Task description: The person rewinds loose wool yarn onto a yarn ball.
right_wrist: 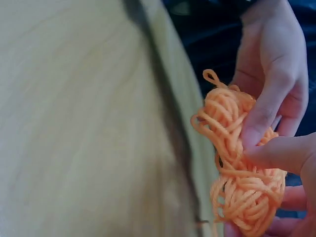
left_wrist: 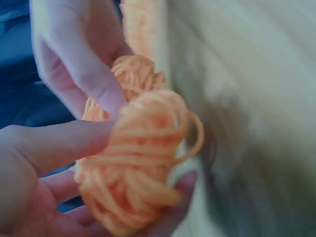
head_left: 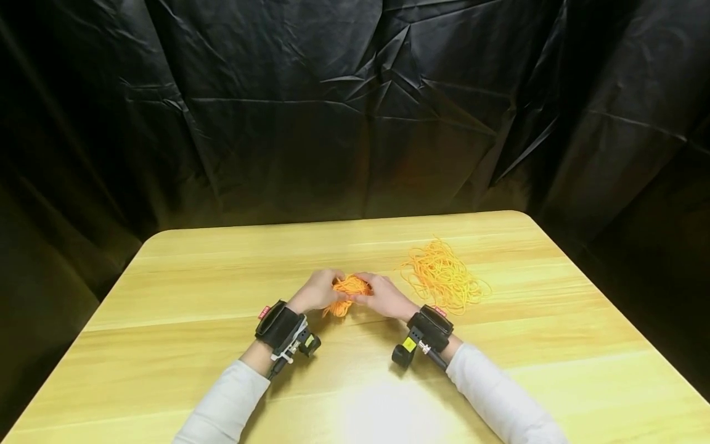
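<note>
Left hand: we see the left hand (head_left: 318,290) curled round one end of the bundle, thumb laid across the strands and fingers beneath.
Right hand: the right hand (head_left: 386,297) grips the other end in the same way, thumb on top, fingers bent below; we note the two thumb tips very close together.
Orange yarn bundle: we find the orange yarn bundle (head_left: 350,285) between both hands, over the middle of the table (head_left: 194,345); strands wrap over one another, and small loops stick out from it. We cannot tell whether its underside touches the wood.
Loose yarn: a flat, tangled heap of loose yarn (head_left: 444,274) lies on the table beyond the right hand, to its right; in our head view it looks yellower.
Wrists: we see a black strap on each, the left strap (head_left: 281,325) and right strap (head_left: 429,328), above pale sleeves (head_left: 227,401).
Backdrop: creased black sheeting (head_left: 277,154) hangs behind the table.
</note>
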Action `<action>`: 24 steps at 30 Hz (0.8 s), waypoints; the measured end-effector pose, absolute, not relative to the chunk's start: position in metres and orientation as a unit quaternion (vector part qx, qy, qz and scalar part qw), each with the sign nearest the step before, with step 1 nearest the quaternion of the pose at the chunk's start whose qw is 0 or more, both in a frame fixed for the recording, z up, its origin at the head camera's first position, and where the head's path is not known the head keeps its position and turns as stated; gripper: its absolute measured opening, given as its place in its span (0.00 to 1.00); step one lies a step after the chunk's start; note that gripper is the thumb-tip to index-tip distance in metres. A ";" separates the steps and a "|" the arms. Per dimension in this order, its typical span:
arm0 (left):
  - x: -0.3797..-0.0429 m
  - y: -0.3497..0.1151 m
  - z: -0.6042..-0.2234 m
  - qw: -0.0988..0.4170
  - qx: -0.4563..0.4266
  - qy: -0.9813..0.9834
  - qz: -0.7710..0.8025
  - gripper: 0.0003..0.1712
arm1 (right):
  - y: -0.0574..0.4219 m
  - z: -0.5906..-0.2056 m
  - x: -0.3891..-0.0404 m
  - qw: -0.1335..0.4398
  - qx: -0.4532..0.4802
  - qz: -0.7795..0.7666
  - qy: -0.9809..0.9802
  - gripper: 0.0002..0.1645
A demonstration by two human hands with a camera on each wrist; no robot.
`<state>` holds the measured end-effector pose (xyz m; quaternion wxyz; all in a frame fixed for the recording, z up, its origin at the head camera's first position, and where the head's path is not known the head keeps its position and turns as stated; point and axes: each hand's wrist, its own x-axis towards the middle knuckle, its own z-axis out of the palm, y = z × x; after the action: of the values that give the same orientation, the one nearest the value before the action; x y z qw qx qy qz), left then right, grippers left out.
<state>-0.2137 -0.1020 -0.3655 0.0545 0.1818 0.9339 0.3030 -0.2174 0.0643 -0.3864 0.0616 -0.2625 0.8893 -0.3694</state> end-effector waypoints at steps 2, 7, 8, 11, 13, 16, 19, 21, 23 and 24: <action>-0.215 -0.103 -0.360 0.045 0.195 0.924 0.326 0.13 | 0.069 -0.383 -0.218 0.046 -0.261 -0.384 0.885 0.28; -0.220 -0.104 -0.348 0.041 0.225 0.886 0.404 0.14 | 0.083 -0.373 -0.224 0.038 -0.251 -0.449 0.856 0.29; -0.220 -0.104 -0.346 0.046 0.229 0.874 0.426 0.14 | 0.085 -0.371 -0.225 0.048 -0.244 -0.474 0.845 0.30; -0.223 -0.103 -0.341 0.054 0.235 0.843 0.481 0.16 | 0.092 -0.366 -0.227 0.103 -0.217 -0.566 0.788 0.28; -0.225 -0.101 -0.338 0.050 0.226 0.826 0.513 0.18 | 0.094 -0.363 -0.227 0.127 -0.207 -0.620 0.746 0.26; -0.226 -0.097 -0.335 0.045 0.206 0.810 0.547 0.21 | 0.094 -0.361 -0.228 0.127 -0.207 -0.683 0.689 0.22; -0.226 -0.092 -0.335 0.087 0.174 0.770 0.608 0.24 | 0.093 -0.358 -0.228 0.096 -0.194 -0.719 0.661 0.20; -0.225 -0.090 -0.337 0.115 0.157 0.744 0.640 0.25 | 0.093 -0.357 -0.228 0.069 -0.175 -0.714 0.674 0.19; -0.225 -0.088 -0.338 0.128 0.144 0.722 0.665 0.24 | 0.093 -0.356 -0.228 0.044 -0.162 -0.692 0.702 0.20; -0.225 -0.088 -0.338 0.125 0.142 0.717 0.671 0.23 | 0.093 -0.355 -0.228 0.036 -0.156 -0.681 0.715 0.21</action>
<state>-0.2252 -0.0881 -0.3380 0.1251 0.1421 0.7172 0.6706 -0.2278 0.0925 -0.3554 0.0364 -0.1562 0.7149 -0.6806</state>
